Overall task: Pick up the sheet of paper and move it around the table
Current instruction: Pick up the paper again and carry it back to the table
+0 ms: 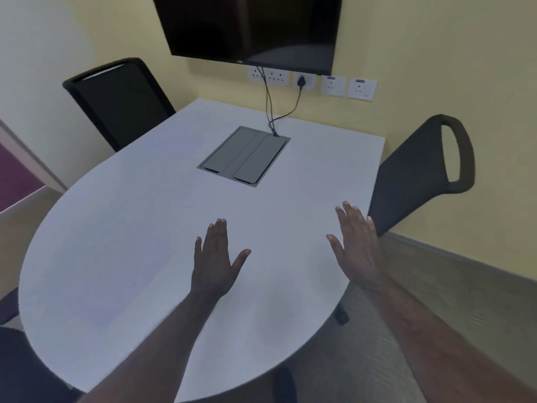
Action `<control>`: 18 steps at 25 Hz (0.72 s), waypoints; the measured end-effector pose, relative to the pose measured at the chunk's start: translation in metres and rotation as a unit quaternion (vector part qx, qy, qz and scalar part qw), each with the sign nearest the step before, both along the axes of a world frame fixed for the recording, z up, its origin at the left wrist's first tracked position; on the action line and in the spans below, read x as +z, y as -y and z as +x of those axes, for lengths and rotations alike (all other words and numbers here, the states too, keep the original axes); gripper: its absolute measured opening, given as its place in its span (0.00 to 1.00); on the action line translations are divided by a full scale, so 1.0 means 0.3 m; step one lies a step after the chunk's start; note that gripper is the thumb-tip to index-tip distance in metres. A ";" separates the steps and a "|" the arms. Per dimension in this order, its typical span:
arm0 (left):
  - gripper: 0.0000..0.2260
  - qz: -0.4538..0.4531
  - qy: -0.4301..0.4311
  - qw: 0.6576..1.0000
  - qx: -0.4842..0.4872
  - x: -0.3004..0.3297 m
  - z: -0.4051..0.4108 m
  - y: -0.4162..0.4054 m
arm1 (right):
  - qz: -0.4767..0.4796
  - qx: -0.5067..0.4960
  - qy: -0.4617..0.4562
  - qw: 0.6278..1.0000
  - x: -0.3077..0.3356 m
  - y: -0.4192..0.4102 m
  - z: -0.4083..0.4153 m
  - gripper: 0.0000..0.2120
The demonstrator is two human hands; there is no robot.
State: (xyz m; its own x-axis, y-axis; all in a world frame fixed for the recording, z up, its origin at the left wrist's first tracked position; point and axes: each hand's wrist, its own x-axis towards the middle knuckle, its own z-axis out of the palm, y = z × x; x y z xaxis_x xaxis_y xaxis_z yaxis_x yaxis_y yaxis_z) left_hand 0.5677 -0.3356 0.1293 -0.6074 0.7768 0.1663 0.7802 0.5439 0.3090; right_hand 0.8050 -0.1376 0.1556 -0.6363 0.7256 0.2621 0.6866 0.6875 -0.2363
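Both my hands are stretched out flat over the white table [116, 257], palms down and fingers spread. My left hand [216, 257] is over the middle of the near half. My right hand [356, 245] is close to the table's right edge. Neither hand holds anything. I cannot tell a sheet of paper apart from the white tabletop; none shows under or between my hands.
A grey cable box [245, 157] is set into the far middle of the table, with black cables [270, 112] running up to wall sockets [313, 82] under a dark screen [250, 30]. Black chairs stand at the far left [122, 103], right [421, 170] and near left [17, 367].
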 end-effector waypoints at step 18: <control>0.38 0.006 0.066 0.975 0.210 -0.073 -0.300 -0.243 | -0.024 0.216 0.035 0.976 -0.124 -0.408 -0.684 0.30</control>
State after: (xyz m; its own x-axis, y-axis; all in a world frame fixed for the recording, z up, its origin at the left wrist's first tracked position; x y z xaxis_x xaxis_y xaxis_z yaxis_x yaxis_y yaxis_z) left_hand 0.4776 -0.2626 0.1074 -0.8885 0.4530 0.0728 0.4422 0.8029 0.3997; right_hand 0.5997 -0.0152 0.1183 -0.9002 0.3969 0.1790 0.3517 0.9052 -0.2385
